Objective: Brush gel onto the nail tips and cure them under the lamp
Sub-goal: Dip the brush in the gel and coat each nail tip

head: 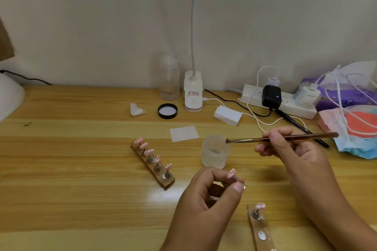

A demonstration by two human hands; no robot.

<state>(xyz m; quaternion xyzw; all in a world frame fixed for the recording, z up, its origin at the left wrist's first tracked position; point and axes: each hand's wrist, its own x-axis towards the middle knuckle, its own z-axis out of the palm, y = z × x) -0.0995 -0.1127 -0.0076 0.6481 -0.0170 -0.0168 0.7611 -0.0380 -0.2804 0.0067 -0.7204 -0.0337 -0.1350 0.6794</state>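
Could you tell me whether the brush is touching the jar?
Cannot tell: the head view has the brush tip over the jar rim; contact is unclear.

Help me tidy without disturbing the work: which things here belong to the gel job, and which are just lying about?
In use: slim brown brush in the right hand; frosted round plastic jar; pink nail tip pinched by the left hand; wooden strip holding pink tips.
Lying about: white power strip; clear plastic bottle; black pen.

Glossy pink nail tips (151, 152) on wooden holder (153, 166); frosted plastic jar (215, 151); smooth wood-grain table (81, 169).
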